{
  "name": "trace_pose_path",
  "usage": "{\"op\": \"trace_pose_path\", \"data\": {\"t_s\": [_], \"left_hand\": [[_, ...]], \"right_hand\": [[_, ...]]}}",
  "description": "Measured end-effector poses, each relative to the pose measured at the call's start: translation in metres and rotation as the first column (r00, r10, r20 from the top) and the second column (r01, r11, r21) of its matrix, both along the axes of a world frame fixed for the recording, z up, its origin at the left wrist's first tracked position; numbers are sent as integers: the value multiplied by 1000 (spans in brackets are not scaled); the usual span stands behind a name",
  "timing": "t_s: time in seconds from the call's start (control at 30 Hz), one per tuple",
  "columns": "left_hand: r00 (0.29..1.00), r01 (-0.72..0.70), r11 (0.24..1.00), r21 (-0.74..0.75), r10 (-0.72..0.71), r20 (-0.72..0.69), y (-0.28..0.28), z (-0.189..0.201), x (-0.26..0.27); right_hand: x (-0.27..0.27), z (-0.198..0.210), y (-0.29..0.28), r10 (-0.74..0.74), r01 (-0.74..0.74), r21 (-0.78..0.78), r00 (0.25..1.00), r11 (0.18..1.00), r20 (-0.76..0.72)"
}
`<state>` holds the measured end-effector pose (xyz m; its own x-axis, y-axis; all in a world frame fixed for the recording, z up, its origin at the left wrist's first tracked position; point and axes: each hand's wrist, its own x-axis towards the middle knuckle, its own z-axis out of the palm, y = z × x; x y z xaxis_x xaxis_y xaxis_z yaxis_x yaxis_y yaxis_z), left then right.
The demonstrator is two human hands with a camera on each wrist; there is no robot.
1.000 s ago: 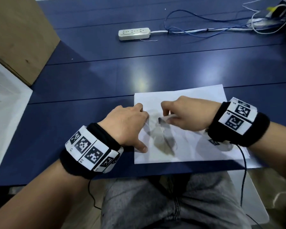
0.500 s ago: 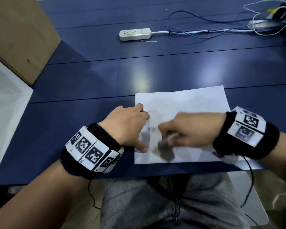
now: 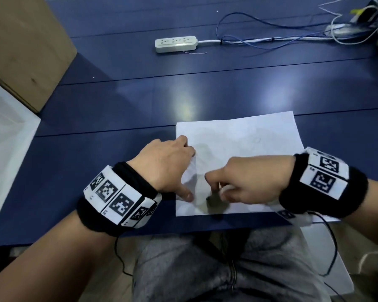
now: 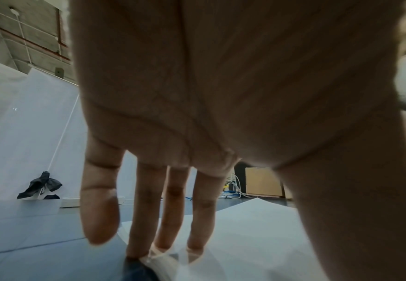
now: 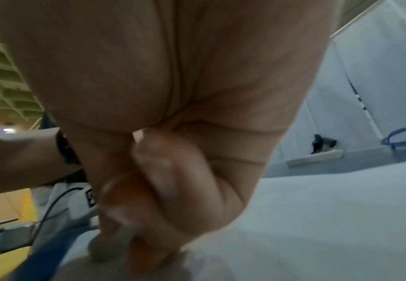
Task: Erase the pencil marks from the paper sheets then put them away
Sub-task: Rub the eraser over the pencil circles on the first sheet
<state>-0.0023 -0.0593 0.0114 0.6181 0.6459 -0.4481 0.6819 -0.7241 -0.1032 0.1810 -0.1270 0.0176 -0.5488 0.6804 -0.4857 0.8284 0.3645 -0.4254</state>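
Observation:
A white paper sheet (image 3: 244, 144) lies on the dark blue table (image 3: 118, 101) near its front edge, with faint pencil marks at its upper right. My left hand (image 3: 168, 168) presses the sheet's left edge with straight fingers (image 4: 170, 218), thumb spread toward me. My right hand (image 3: 234, 184) has its fingers curled round a small eraser (image 3: 222, 190), whose grey tip (image 5: 105, 249) touches the paper near its front edge. Most of the eraser is hidden inside the fist. A second sheet edge shows under the right wrist.
A white power strip (image 3: 176, 43) with blue and white cables (image 3: 271, 38) lies at the far side. A cardboard box (image 3: 24, 46) stands at the far left, a white tray-like surface (image 3: 7, 149) beside it. My lap is below the table edge.
My right hand has slid with the eraser down the sheet toward the front edge. The left hand has stayed pressing on the sheet's left edge.

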Motion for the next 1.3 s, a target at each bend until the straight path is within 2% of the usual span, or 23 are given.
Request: {"op": "trace_pose_path", "data": {"t_s": [0.1, 0.17, 0.23, 0.3, 0.37, 0.4, 0.47, 0.53, 0.6, 0.67, 0.73, 0.8, 0.87, 0.97, 1.03, 1.07, 1.13, 1.2, 1.23, 1.3], "left_hand": [[1000, -3, 1000, 1, 3, 1, 0, 1, 1], [1000, -6, 1000, 1, 6, -1, -1, 1, 1], [1000, -5, 1000, 3, 5, -2, 0, 1, 1], [1000, -2, 1000, 4, 2, -3, 0, -1, 1], [1000, 1, 1000, 6, -1, -3, 1, -1, 1], [1000, 1, 1000, 7, -1, -3, 1, -1, 1], [1000, -1, 1000, 8, 1, -2, 0, 0, 2], [1000, -8, 1000, 7, 8, 1, -1, 0, 1], [1000, -10, 1000, 7, 10, -1, -1, 0, 1], [1000, -8, 1000, 2, 8, -5, 0, 0, 1], [1000, -7, 1000, -2, 7, -5, 1, -1, 1], [1000, -5, 1000, 3, 5, 2, 1, -1, 1], [1000, -4, 1000, 9, 4, 3, 0, -1, 1], [1000, -12, 1000, 5, 12, 2, 0, -1, 1], [1000, -15, 1000, 5, 15, 7, -1, 0, 1], [1000, -14, 1000, 4, 14, 8, -1, 0, 1], [1000, -13, 1000, 0, 13, 5, -1, 0, 0], [1000, -8, 1000, 3, 8, -1, 0, 0, 0], [1000, -6, 1000, 5, 6, -3, 0, 0, 1], [1000, -7, 1000, 5, 7, -4, -1, 0, 1]], "right_hand": [[8, -1, 18, -128, 111, 215, 990, 970, 66], [16, -1, 27, -205, 172, 303, 975, 938, 84], [16, 0, 21, -152, 134, 256, 987, 957, 54], [9, 1, 6, -26, 27, 91, 999, 995, -19], [2, 0, -3, 20, -21, -15, 999, 1000, -39], [2, 0, -1, 8, -8, 7, 1000, 1000, -28], [6, -3, 11, -75, 72, 152, 997, 986, 15], [14, -4, 25, -203, 177, 299, 978, 938, 56], [18, -5, 29, -254, 213, 368, 965, 905, 66], [15, -4, 20, -165, 147, 284, 986, 948, 39], [8, -2, 5, -29, 31, 86, 999, 996, -28], [3, -2, -2, 27, -28, -25, 999, 999, -42], [4, -3, 7, -9, 10, 58, 1000, 998, -20], [12, -2, 26, -174, 148, 269, 982, 952, 75], [15, -3, 26, -203, 166, 320, 975, 933, 87], [14, -3, 21, -158, 133, 291, 986, 947, 62], [8, -3, 6, -20, 22, 124, 1000, 992, -21], [2, -3, -5, 15, -16, -18, 999, 1000, -48], [2, -3, -4, 1, -1, -4, 999, 1000, -43], [7, -3, 9, -68, 68, 145, 998, 987, -2]]}}
